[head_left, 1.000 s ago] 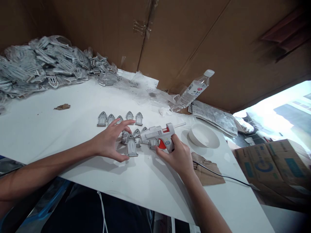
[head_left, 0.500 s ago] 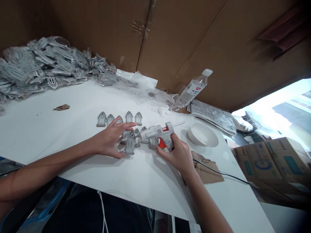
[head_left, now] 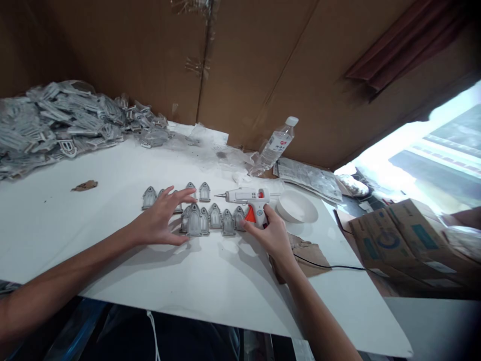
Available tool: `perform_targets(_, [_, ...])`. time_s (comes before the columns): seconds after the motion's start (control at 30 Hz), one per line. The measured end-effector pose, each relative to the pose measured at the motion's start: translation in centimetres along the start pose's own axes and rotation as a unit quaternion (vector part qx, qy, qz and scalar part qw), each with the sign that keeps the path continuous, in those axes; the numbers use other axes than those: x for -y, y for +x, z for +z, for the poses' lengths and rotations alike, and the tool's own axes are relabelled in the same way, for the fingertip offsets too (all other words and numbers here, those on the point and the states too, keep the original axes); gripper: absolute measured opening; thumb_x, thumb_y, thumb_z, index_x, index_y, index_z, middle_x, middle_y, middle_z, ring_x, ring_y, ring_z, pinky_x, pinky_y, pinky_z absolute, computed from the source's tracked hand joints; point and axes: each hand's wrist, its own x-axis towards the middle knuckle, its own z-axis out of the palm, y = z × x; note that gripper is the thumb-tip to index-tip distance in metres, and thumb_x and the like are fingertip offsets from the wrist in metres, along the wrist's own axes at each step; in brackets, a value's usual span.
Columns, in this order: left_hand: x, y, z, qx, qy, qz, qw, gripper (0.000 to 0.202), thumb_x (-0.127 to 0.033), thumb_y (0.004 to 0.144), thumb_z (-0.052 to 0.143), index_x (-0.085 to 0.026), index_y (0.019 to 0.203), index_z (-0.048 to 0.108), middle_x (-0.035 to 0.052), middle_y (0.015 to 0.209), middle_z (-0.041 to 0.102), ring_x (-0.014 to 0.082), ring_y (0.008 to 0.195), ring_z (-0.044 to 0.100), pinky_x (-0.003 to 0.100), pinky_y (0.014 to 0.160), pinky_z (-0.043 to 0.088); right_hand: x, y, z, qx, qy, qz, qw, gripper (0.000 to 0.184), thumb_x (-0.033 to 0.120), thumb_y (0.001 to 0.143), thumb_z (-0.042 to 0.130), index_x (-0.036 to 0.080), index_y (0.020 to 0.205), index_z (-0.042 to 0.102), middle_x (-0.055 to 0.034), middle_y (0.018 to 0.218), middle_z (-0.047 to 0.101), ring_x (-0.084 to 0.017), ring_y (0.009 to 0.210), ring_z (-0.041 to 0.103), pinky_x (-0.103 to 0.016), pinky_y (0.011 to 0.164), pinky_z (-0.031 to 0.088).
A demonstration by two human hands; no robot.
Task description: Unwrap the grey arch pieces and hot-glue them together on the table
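Observation:
In my right hand [head_left: 273, 231] is a white hot glue gun [head_left: 246, 195] with an orange trigger, its thin metal nozzle pointing left above small grey arch-shaped pieces. My left hand [head_left: 161, 216] is spread, thumb and fingers apart, beside the left end of the nearer row. Closest to its thumb is a larger-looking arch piece [head_left: 194, 222], which overlaps pieces behind it; whether the fingertips touch it, I cannot tell. Several more pieces, such as this arch piece [head_left: 227, 222], lie to its right. A farther row includes an arch piece [head_left: 149, 198], and my left fingers partly cover that row.
A big heap of plastic-wrapped pieces [head_left: 63, 125] fills the back left. At the right are a white bowl [head_left: 296, 208], torn cardboard [head_left: 313, 255] and the gun's black cord [head_left: 338, 266]. Behind stands a tilted water bottle [head_left: 276, 148]; cardboard boxes [head_left: 398, 240] sit off the table's right side.
The view has shifted. The glue gun has swung from slanting down-left to nearly level, its nozzle now clear of the pieces. My left fingers have drawn slightly left from the arch piece.

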Motion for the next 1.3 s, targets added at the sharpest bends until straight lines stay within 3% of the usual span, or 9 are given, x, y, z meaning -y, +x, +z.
perform_targets(0.13, [0.3,0.3,-1.6,-0.018,0.043,-0.03,0.998,0.097,-0.041,0.074,0.071,-0.027,0.147,0.008,0.012,0.134,0.052,0.0296,0.129,0.045,0.055,0.114,0.016,-1.2,0.8,-0.3,-0.038,-0.007,0.029,0.999,0.025,0.036,0.066,0.059,0.021,0.071,0.039,0.0058,0.058,0.04,-0.011,0.054,0.036,-0.024,0.052,0.029])
perform_targets(0.27, [1.4,-0.3,-3.4,-0.019,0.057,-0.068,0.996,0.093,-0.044,0.075,0.069,-0.028,0.147,0.013,0.0105,0.133,0.052,0.0324,0.128,0.045,0.055,0.109,0.027,-2.2,1.9,-0.9,-0.042,-0.024,0.055,0.997,0.021,0.036,0.068,0.054,0.021,0.072,0.04,0.0044,0.06,0.042,-0.012,0.056,0.039,-0.025,0.053,0.029])
perform_targets(0.4, [3.1,-1.7,-4.8,-0.021,0.056,-0.123,0.991,0.093,-0.052,0.073,0.068,-0.03,0.146,0.015,0.0099,0.138,0.048,0.0347,0.131,0.041,0.05,0.1,0.039,-1.7,1.9,-2.2,-0.02,-0.03,0.097,0.995,0.021,0.037,0.07,0.053,0.019,0.077,0.045,0.0027,0.063,0.046,-0.013,0.058,0.042,-0.024,0.054,0.029])
perform_targets(0.6, [5.5,-3.4,-5.4,-0.045,0.019,-0.156,0.987,0.094,-0.058,0.074,0.065,-0.031,0.146,0.01,0.0079,0.134,0.054,0.0314,0.13,0.044,0.046,0.099,0.041,-1.3,-1.8,-4.9,-0.068,-0.053,0.161,0.983,0.028,0.04,0.07,0.054,0.018,0.087,0.056,-0.0021,0.071,0.057,-0.016,0.065,0.049,-0.025,0.057,0.032])
perform_targets(0.7, [7.0,-3.8,-5.4,-0.054,0.066,-0.127,0.988,0.096,-0.06,0.074,0.063,-0.028,0.147,0.01,0.0099,0.134,0.054,0.0344,0.129,0.043,0.049,0.1,0.039,-1.9,-4.2,-5.8,-0.098,-0.064,0.21,0.971,0.034,0.042,0.07,0.056,0.018,0.093,0.06,-0.0044,0.079,0.062,-0.018,0.07,0.053,-0.025,0.059,0.033])
perform_targets(0.77, [8.1,-4.0,-5.4,-0.07,0.109,-0.098,0.987,0.096,-0.06,0.074,0.063,-0.026,0.148,0.01,0.0112,0.135,0.053,0.0352,0.128,0.044,0.054,0.106,0.03,-2.4,-5.6,-6.1,-0.112,-0.066,0.237,0.963,0.036,0.044,0.07,0.057,0.018,0.095,0.061,-0.005,0.082,0.064,-0.018,0.071,0.055,-0.026,0.06,0.034])
perform_targets(0.87, [9.5,-4.3,-5.7,-0.094,0.155,-0.084,0.98,0.096,-0.059,0.074,0.061,-0.023,0.148,0.01,0.0124,0.134,0.053,0.035,0.126,0.048,0.057,0.111,0.019,-3.3,-7.2,-6.1,-0.114,-0.092,0.265,0.953,0.031,0.045,0.073,0.056,0.017,0.087,0.061,-0.0053,0.079,0.064,-0.019,0.071,0.056,-0.026,0.061,0.034])
perform_targets(1.07, [11.2,-4.7,-6.5,-0.103,0.15,-0.138,0.974,0.081,-0.059,0.073,0.061,-0.029,0.14,0.027,0.0094,0.134,0.053,0.0369,0.126,0.047,0.057,0.109,0.023,-4.8,-8.7,-4.8,-0.113,-0.152,0.292,0.938,0.024,0.037,0.076,0.054,0.018,0.089,0.06,-0.0076,0.085,0.066,-0.021,0.078,0.059,-0.026,0.064,0.035])
perform_targets(1.3, [12.2,-4.6,-6.6,-0.079,0.108,-0.168,0.977,0.103,-0.054,0.068,0.067,-0.031,0.147,0.005,0.0077,0.132,0.055,0.0409,0.125,0.045,0.059,0.105,0.028,-4.9,-8.5,-3.4,-0.143,-0.22,0.304,0.916,0.035,0.038,0.082,0.05,0.012,0.104,0.059,-0.0138,0.094,0.065,-0.025,0.086,0.06,-0.03,0.069,0.038])
